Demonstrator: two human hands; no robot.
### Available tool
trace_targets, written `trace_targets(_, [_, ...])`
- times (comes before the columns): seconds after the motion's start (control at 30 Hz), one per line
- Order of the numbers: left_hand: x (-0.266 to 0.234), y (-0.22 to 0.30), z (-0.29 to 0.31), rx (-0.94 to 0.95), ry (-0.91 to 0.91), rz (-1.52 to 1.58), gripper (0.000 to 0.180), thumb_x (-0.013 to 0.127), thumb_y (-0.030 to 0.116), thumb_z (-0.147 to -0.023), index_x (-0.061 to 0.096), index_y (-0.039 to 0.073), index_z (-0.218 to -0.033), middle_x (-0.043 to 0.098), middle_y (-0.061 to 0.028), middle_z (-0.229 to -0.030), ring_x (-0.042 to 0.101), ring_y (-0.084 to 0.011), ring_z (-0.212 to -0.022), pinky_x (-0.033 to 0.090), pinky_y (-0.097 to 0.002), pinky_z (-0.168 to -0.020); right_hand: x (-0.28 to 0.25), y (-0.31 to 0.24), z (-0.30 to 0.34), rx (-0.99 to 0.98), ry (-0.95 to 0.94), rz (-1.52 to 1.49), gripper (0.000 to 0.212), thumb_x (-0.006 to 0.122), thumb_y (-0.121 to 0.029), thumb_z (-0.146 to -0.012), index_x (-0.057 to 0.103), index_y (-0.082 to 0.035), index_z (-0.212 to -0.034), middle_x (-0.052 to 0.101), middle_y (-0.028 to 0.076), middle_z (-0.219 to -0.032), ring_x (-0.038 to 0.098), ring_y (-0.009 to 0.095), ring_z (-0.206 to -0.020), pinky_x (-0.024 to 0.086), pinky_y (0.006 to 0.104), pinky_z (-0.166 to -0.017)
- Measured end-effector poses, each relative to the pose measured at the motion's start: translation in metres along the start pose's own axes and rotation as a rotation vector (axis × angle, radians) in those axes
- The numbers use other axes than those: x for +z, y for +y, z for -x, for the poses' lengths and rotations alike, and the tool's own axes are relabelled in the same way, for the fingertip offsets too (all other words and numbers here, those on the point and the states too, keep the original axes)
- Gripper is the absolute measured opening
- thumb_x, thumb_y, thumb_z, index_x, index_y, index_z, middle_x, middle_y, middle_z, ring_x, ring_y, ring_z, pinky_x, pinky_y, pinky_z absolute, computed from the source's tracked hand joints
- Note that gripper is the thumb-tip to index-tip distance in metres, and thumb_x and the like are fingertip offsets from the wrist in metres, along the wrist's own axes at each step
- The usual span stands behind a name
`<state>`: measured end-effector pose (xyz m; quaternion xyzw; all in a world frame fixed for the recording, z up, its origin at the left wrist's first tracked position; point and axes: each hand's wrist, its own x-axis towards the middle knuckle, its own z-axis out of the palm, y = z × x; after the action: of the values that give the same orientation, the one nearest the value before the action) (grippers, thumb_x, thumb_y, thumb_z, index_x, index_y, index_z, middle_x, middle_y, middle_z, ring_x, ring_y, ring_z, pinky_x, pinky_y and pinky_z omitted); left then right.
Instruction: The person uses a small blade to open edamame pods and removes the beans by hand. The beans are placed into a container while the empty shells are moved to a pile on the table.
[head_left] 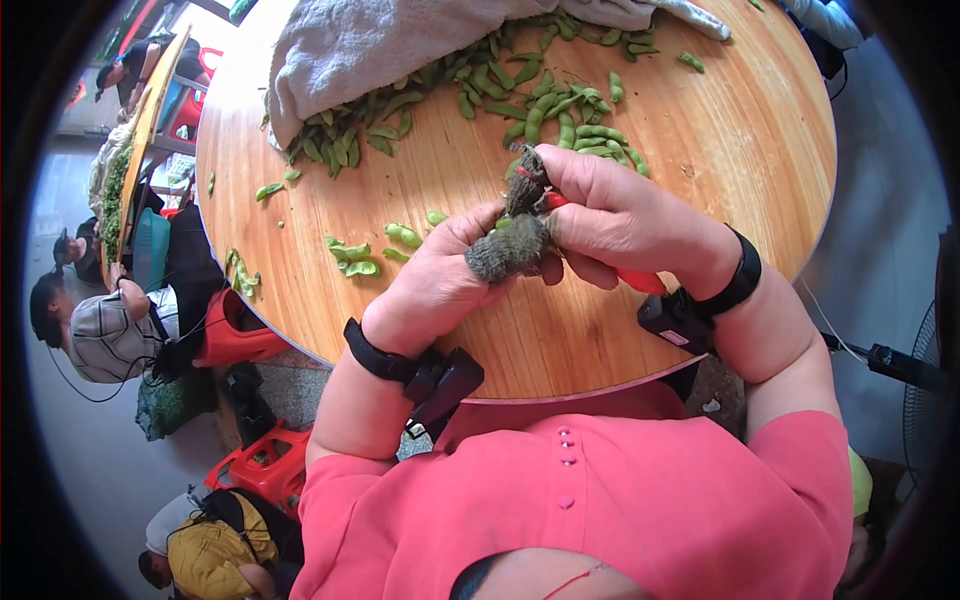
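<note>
Many pods (490, 85) lie at twelve o'clock, while the left hand (430, 270) pinches perhaps one pod (503, 223), the right hand (620, 220) gripping a red object (643, 281).

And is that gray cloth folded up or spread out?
Spread out, as far as it shows: the gray cloth drapes over the table, with green pods poking from under its edge.

Pods (540, 112) at twelve o'clock were green, cloth (390, 60) at eleven grey, tabletop (725, 130) wood-grained tan, finger covers (508, 250) grey-green, shirt (680, 480) at six pink.
</note>
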<state>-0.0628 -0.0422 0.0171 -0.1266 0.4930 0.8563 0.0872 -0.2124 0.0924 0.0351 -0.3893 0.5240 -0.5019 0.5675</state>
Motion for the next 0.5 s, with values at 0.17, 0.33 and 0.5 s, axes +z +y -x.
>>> trace_targets(0.17, [0.002,-0.001,-0.001,0.018,-0.016,0.022,0.03,0.058,0.025,-0.092,0.056,0.004,-0.114,0.063,-0.0045,-0.089,0.054,-0.0076,-0.075,0.039,-0.0188,-0.064,0.001,0.0,-0.002,0.106,-0.038,-0.185,0.013,0.039,-0.003,-0.089,0.045,-0.005,-0.1,0.056,0.004,-0.067,0.046,0.005,-0.042,0.034,0.0181,-0.036])
trace_targets(0.33, [-0.004,-0.01,-0.003,0.007,0.096,0.03,0.025,0.056,0.02,-0.092,0.056,0.008,-0.114,0.06,-0.0024,-0.081,0.047,-0.0062,-0.057,0.034,-0.0187,-0.05,0.006,0.029,-0.009,-0.444,0.184,0.396,0.01,0.044,-0.003,-0.084,0.039,-0.001,-0.092,0.056,0.012,-0.067,0.052,0.016,-0.045,0.04,0.0291,-0.04])
trace_targets(0.5, [-0.006,-0.014,0.001,0.064,0.062,0.228,0.031,0.05,0.013,-0.092,0.046,0.007,-0.122,0.042,-0.0003,-0.07,0.038,-0.0069,-0.054,0.029,-0.0189,-0.046,0.0,-0.005,0.001,-0.025,0.095,0.016,0.009,0.044,-0.005,-0.088,0.043,-0.004,-0.097,0.055,0.005,-0.07,0.049,0.009,-0.044,0.038,0.0225,-0.039])
